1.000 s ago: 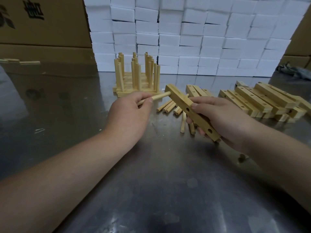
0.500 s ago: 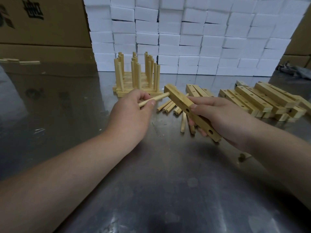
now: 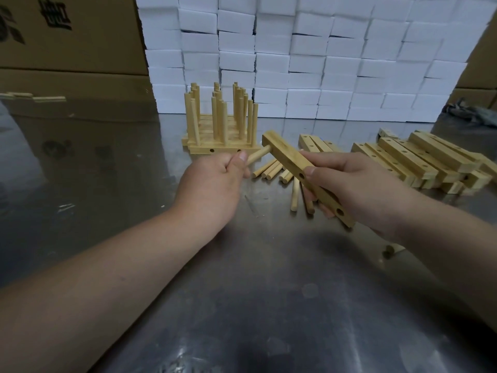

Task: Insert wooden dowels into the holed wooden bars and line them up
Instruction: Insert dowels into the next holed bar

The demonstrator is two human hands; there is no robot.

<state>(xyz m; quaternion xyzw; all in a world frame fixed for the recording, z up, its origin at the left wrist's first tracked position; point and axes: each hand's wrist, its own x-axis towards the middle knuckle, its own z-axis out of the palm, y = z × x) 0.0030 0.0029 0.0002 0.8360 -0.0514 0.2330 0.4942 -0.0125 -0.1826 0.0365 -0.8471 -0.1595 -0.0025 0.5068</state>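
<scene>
Wooden dowel (image 3: 256,156) sits deeper in the far-end hole of the holed bar (image 3: 285,154) than a second ago, with less of it showing, so this insertion looks nearly seated. The left hand (image 3: 215,181) curls its fingers round the dowel, thumb on top. The right hand (image 3: 357,184) grips the bar mid-length, tilted above the steel table (image 3: 242,292), over the loose dowels (image 3: 269,170), with the finished row (image 3: 220,125) just beyond.

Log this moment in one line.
right hand: grips pale rectangular holed wooden bar | left hand: pinches round wooden dowel, tip in bar's far hole | doweled bars: lined up behind
</scene>
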